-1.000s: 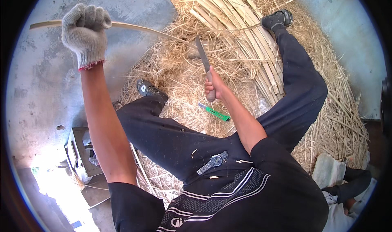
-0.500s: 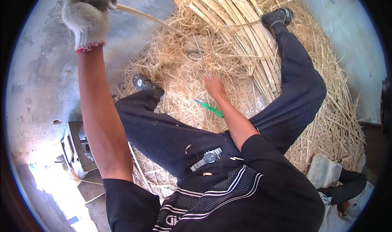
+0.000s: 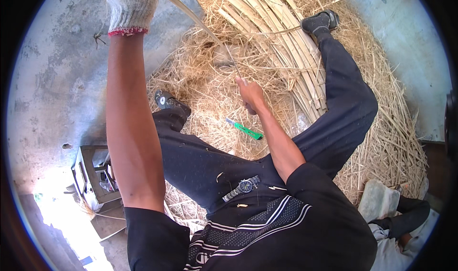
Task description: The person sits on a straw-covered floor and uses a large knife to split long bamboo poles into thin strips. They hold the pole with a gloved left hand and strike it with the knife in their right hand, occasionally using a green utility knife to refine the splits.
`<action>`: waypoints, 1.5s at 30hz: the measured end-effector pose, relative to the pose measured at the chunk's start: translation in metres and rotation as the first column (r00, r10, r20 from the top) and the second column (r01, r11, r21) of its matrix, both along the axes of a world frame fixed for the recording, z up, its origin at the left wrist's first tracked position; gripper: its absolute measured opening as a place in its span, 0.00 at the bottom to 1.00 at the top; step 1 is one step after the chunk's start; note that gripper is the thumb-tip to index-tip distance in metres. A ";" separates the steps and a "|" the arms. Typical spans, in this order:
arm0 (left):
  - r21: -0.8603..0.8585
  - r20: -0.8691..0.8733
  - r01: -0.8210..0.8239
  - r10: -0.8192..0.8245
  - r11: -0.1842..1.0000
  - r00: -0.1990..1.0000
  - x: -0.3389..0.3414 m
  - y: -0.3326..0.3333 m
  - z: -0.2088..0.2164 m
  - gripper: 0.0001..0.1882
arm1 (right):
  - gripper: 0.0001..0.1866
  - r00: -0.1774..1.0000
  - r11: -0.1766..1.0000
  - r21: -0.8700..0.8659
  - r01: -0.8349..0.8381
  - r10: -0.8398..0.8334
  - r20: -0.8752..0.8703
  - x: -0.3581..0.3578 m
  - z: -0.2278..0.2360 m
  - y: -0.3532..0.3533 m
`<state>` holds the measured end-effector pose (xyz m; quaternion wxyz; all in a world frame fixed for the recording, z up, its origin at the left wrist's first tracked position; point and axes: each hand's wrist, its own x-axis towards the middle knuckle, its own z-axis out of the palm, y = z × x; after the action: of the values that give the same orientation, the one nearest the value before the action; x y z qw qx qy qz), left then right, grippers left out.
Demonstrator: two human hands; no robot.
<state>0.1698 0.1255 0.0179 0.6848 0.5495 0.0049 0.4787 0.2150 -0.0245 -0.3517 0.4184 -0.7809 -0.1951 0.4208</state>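
Note:
My left hand [image 3: 130, 8], in a knitted whitish glove with a red cuff, is raised at the top edge, its fingers partly cut off by the frame. It is closed on a long, pale bamboo-like strip [image 3: 192, 16], which slants down to the right. My bare right hand [image 3: 251, 95] is low between my legs, fingers closed at the strip's thin lower end. Whether a slim tool is also in those fingers is too small to tell. Below the right hand a green utility knife [image 3: 247, 130] lies on the straw, its blade pointing left.
A bundle of split strips [image 3: 291, 46] lies beside my right leg. Straw and shavings [image 3: 210, 94] cover the floor between my shoes. A wristwatch [image 3: 244, 187] rests on my lap. A grey wall [image 3: 57, 89] and a wooden frame [image 3: 93, 175] stand at left; another person's dark sleeve [image 3: 405, 216] shows lower right.
My left hand has moved right and up, partly out of frame, and the strip now slants more steeply. My right hand has turned a little and shifted slightly.

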 end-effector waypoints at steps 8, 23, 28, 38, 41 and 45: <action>0.081 0.003 -0.538 0.539 0.839 0.842 0.001 -0.041 0.008 0.09 | 0.36 0.994 0.933 0.361 0.004 -0.043 0.099 -0.016 0.025 0.012; 0.138 -0.016 -0.328 0.334 0.934 0.943 0.014 -0.008 -0.001 0.07 | 0.33 0.493 0.989 0.120 0.084 0.064 -0.868 0.033 -0.069 -0.020; 0.097 -0.018 -0.210 0.213 0.973 0.977 -0.001 0.008 0.000 0.08 | 0.34 0.990 0.994 -0.089 -0.063 0.050 -0.134 0.006 0.016 -0.007; -0.061 0.053 0.010 -0.007 0.998 0.999 -0.042 0.070 -0.013 0.11 | 0.36 0.984 0.963 0.261 -0.063 0.017 0.176 -0.019 -0.014 0.001; -0.084 0.093 0.110 -0.102 0.990 0.990 -0.040 0.079 -0.020 0.11 | 0.38 0.999 0.999 -0.030 -0.014 0.015 0.037 -0.025 -0.113 -0.007; 0.126 0.063 -0.378 0.372 0.917 0.926 -0.002 0.000 -0.011 0.11 | 0.38 0.697 0.991 0.069 0.113 -0.030 -0.716 -0.013 -0.133 -0.015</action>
<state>0.1677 0.1254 0.0070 0.5413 0.5746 0.0645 0.6104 0.2019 -0.0392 -0.4848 0.5189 -0.5402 -0.0098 0.6624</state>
